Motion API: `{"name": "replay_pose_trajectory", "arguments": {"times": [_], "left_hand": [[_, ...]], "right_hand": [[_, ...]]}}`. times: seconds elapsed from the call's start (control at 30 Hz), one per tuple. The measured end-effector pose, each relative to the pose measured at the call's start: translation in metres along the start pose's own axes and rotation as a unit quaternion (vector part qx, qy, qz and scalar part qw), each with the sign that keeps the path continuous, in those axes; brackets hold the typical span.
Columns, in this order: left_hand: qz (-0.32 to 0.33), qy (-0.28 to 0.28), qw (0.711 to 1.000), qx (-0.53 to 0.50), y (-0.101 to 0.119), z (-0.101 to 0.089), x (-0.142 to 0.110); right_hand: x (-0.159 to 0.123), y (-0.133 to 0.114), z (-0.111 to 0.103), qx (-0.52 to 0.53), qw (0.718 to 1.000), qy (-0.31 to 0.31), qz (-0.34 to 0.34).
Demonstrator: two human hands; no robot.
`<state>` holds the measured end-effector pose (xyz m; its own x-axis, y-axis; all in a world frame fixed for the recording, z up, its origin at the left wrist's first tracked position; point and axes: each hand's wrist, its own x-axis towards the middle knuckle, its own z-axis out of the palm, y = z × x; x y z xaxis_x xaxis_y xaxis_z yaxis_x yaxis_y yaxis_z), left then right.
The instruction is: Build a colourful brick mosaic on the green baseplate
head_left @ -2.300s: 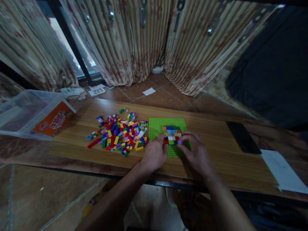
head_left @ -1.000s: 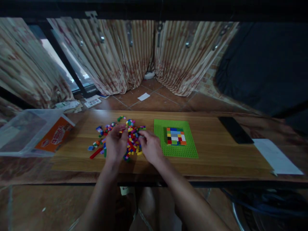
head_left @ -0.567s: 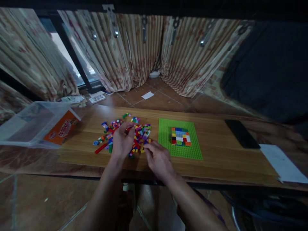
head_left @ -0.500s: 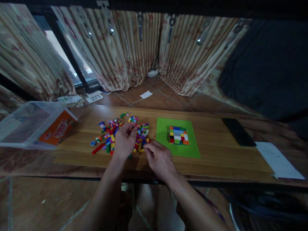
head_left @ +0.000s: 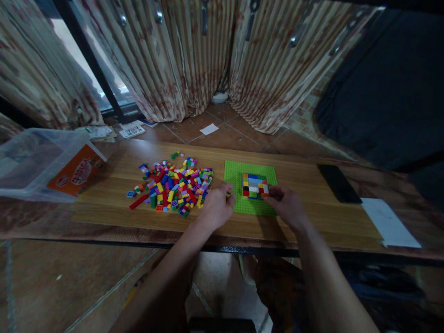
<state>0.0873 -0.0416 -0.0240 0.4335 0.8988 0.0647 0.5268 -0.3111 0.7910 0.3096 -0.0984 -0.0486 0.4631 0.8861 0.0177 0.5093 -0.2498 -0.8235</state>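
Observation:
A low block of multicoloured building bricks (head_left: pixel 255 184) is fixed on a green studded baseplate (head_left: pixel 236 169). At the block's right edge, the closed thumb and fingers of my right hand (head_left: pixel 287 206) touch its corner. My left hand (head_left: pixel 217 206) is over the left edge of the baseplate, thumb and fingers pinched together. Whatever is between its fingertips is too small to make out. Left of this hand a pile of loose building bricks (head_left: pixel 169 182) in many colours is spread on the wooden board (head_left: pixel 114 185).
A clear plastic bin (head_left: pixel 31 148) with an orange label stands at the far left. To the right lie a black phone-like slab (head_left: pixel 338 182) and a white paper sheet (head_left: pixel 391 224). Striped curtains (head_left: pixel 194 69) hang behind the table.
Both hands have moved right, away from the loose pile. My right hand has reached the brick block and my left hand the baseplate's left edge. The view has tilted slightly down.

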Motion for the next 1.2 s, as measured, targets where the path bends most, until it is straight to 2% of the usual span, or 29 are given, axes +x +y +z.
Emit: {"name": "replay_pose_trajectory", "arguments": {"times": [0.3,0.4,0.57,0.77,0.87,1.03,1.2], "left_hand": [[0.005,-0.031,0.998,0.063,-0.002,0.006,0.0],[0.011,-0.033,0.997,0.067,-0.002,0.006,0.0],[0.005,-0.045,0.997,0.068,0.001,0.005,0.0],[0.01,-0.049,0.997,0.067,-0.002,0.005,0.0],[0.007,-0.047,0.996,0.071,-0.002,0.006,0.0],[0.0,-0.057,0.995,0.081,0.001,0.005,0.001],[-0.002,-0.054,0.994,0.093,0.001,0.006,0.001]], "right_hand": [[0.006,-0.003,0.008,-0.088,0.995,0.024,-0.04],[0.01,-0.004,0.009,-0.098,0.995,0.029,-0.018],[0.022,-0.007,0.008,-0.097,0.993,0.031,0.058],[0.04,-0.012,0.006,-0.154,0.987,0.017,0.038],[0.045,-0.02,0.005,-0.175,0.983,-0.022,0.045],[0.047,-0.037,0.003,-0.234,0.959,-0.11,0.117],[0.047,-0.046,0.003,-0.284,0.938,-0.157,0.12]]}}
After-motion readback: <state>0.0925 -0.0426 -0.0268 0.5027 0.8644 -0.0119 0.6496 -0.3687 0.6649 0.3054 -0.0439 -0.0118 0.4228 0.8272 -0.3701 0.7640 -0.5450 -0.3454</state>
